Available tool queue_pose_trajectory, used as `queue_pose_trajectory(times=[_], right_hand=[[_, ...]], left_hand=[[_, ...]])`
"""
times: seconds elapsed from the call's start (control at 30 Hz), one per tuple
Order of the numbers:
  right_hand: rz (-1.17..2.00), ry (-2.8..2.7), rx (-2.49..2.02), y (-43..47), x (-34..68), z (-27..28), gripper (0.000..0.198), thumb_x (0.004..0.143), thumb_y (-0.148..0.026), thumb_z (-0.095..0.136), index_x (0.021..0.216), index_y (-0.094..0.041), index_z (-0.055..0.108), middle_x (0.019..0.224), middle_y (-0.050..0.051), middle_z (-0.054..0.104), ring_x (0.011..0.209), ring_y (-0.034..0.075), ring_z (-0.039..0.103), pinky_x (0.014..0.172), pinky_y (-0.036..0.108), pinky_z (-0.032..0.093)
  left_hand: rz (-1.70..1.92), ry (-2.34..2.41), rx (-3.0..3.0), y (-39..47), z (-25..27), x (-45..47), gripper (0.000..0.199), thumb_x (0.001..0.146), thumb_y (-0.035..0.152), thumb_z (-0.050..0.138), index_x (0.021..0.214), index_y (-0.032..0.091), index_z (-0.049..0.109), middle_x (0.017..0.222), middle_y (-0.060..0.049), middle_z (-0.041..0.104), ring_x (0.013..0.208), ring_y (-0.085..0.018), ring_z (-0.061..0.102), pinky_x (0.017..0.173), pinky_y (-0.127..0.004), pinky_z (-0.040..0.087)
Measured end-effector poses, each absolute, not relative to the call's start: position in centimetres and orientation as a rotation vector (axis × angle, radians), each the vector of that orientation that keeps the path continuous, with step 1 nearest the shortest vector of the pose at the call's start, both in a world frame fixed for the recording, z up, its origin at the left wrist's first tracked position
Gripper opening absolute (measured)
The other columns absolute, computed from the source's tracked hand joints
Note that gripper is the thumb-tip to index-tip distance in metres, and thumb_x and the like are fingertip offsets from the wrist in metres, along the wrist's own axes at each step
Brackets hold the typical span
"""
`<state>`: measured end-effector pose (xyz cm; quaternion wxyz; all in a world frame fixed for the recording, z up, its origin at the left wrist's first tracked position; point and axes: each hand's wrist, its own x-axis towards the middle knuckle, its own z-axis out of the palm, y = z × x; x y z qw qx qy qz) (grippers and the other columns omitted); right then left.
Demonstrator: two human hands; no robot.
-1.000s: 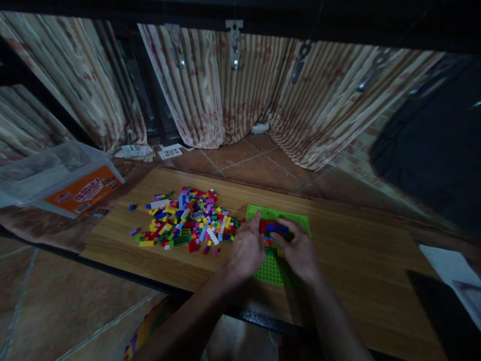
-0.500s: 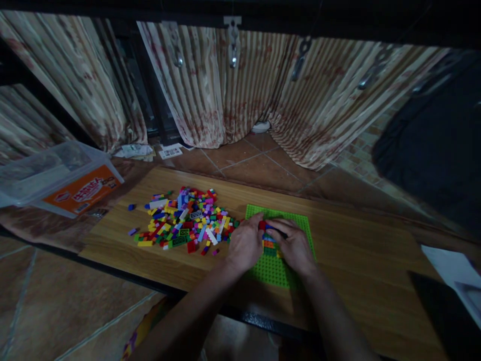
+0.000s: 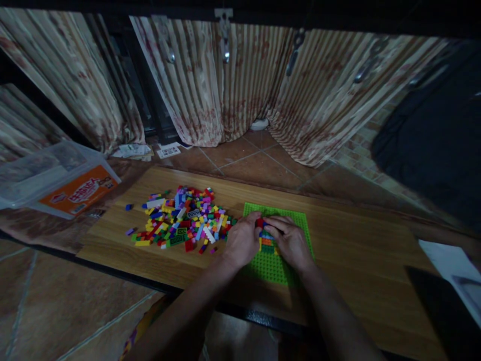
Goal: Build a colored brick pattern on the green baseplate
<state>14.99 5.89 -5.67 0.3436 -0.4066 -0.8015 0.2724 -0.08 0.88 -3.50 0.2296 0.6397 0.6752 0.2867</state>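
Note:
A green studded baseplate (image 3: pixel 272 273) lies on the wooden table, with a small build of colored toy bricks (image 3: pixel 267 245) on it. Over the plate's left side, my left hand (image 3: pixel 242 239) has its fingers closed at a red toy brick (image 3: pixel 259 222) at the far edge of the build. From the other side my right hand (image 3: pixel 291 238) is closed too, thumb and fingers pressing at a blue toy brick (image 3: pixel 265 227) beside the red one. The fingertips of both hands nearly meet, and they hide part of the build.
Left of the plate, a heap of loose toy bricks (image 3: pixel 188 220) spreads over the wooden table (image 3: pixel 356 260). A clear plastic box (image 3: pixel 67 175) with an orange label stands at the far left. White paper (image 3: pixel 447 255) lies at the right end. Striped curtains (image 3: pixel 240 90) hang behind.
The whole view has shifted slightly. Both hands stay at the same bricks, with the left fingers drawn back a little so more of the build's left side shows.

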Motion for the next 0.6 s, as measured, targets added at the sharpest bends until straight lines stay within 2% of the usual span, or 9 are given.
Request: queue_pose_trajectory(times=[0.6], right_hand=[[0.683,-2.135,-0.950,6.34,15.33,-5.51,0.025,0.089,-0.036,0.056,0.106,-0.026,0.072,0.100,0.005,0.073,0.094,0.020,0.063,0.087,0.039,0.048]], left_hand=[[0.746,1.849,1.794,0.84,-3.23,-0.18,0.042,0.089,0.016,0.048,0.130,0.019,0.049,0.118,-0.008,0.067,0.110,-0.020,0.062,0.097,-0.032,0.047]])
